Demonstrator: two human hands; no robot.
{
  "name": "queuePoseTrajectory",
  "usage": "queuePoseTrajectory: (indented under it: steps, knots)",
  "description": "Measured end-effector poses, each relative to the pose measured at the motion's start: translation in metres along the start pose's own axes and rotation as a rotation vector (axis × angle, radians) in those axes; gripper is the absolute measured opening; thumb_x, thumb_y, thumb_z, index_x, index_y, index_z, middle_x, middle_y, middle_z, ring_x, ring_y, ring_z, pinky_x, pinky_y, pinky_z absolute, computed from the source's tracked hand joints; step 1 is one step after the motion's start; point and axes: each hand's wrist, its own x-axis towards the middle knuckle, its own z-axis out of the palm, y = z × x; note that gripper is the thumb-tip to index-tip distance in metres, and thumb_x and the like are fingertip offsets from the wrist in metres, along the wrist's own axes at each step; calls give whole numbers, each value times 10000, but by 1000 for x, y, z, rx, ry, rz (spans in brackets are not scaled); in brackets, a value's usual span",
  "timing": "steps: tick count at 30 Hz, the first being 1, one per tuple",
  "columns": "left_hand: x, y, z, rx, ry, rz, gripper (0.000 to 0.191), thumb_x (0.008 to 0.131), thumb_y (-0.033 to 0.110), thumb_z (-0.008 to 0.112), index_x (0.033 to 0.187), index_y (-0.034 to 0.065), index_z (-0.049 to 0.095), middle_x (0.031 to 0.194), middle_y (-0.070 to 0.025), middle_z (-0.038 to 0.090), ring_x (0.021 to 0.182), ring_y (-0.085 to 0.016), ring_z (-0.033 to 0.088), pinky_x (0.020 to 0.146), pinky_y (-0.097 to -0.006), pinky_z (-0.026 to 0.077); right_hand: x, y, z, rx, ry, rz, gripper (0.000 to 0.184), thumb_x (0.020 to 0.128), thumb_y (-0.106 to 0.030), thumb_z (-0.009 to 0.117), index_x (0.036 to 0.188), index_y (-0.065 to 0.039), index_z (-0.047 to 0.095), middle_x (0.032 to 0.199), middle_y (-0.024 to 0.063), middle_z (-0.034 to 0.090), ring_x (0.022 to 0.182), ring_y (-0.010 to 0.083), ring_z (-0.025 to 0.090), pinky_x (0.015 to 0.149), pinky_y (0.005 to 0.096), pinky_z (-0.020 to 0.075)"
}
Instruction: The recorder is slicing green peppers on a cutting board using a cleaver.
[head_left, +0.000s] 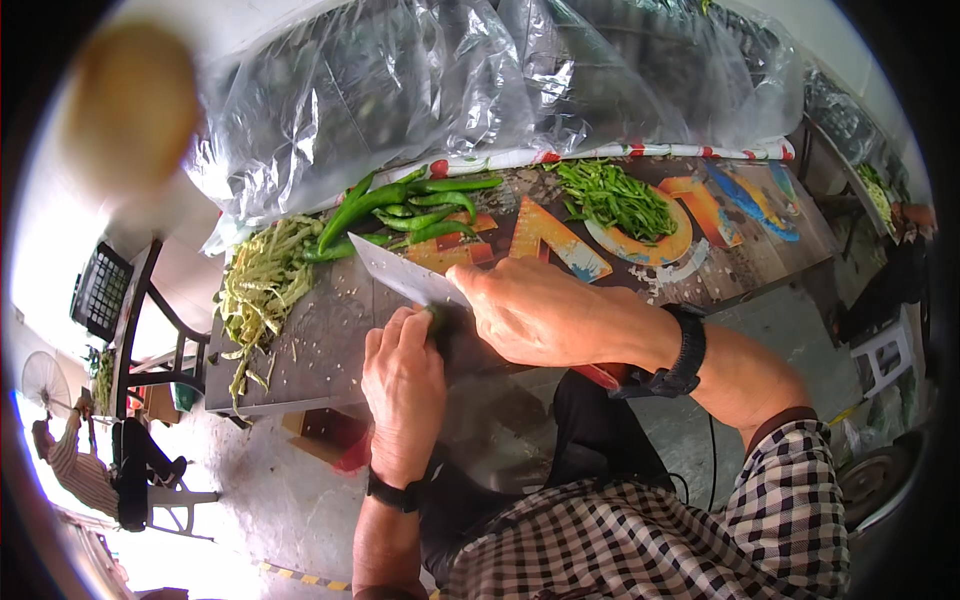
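My right hand (559, 315) is closed around a kitchen knife (397, 271), its broad blade pointing to the far left. Just under the blade, my left hand (405, 367) pinches a green pepper (435, 319) against the table (330, 360). Fingers hide most of that pepper, so I cannot tell where the edge touches it. Beyond the knife lies a pile of whole long green peppers (409, 206). To their left is a heap of pale yellow-green vegetable shreds (266, 277), some hanging over the near edge. Thin green pepper strips (619, 199) form a mound farther right.
Clear plastic sheeting (450, 82) covers something along the table's far side. A cardboard box (322, 435) is below the near edge. At left, a seated person (90, 472) works by another table with a black crate (103, 291). A white stool (881, 352) stands at right.
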Motion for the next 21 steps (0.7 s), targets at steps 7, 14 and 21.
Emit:
queuePoseTrajectory:
  steps: [7, 14, 21]
  knots:
    - [1, -16, -9, -71, -28, -70, 251, 807, 8, 631, 1052, 63, 644, 942, -122, 687, 866, -347, 608, 784, -436, 494, -21, 5, -29, 95, -13, 369, 290, 913, -6, 443, 1184, 37, 535, 643, 96, 567, 522, 168, 576, 474, 356, 433]
    - [21, 21, -16, -108, -51, 98, 339, 794, -5, 628, 1129, 50, 640, 1038, -147, 677, 968, -344, 627, 859, -426, 507, -73, 6, -46, 484, 252, 589, 357, 946, -44, 447, 1282, 60, 514, 738, 44, 592, 553, 94, 582, 470, 239, 458]
    - [47, 10, 17, 128, -229, 248, 376, 811, -15, 563, 1176, 73, 566, 1060, -146, 576, 973, -351, 581, 817, -436, 514, -101, 23, -32, 519, 361, 680, 397, 914, -24, 451, 1298, 48, 522, 751, 69, 591, 549, 108, 568, 494, 260, 466]
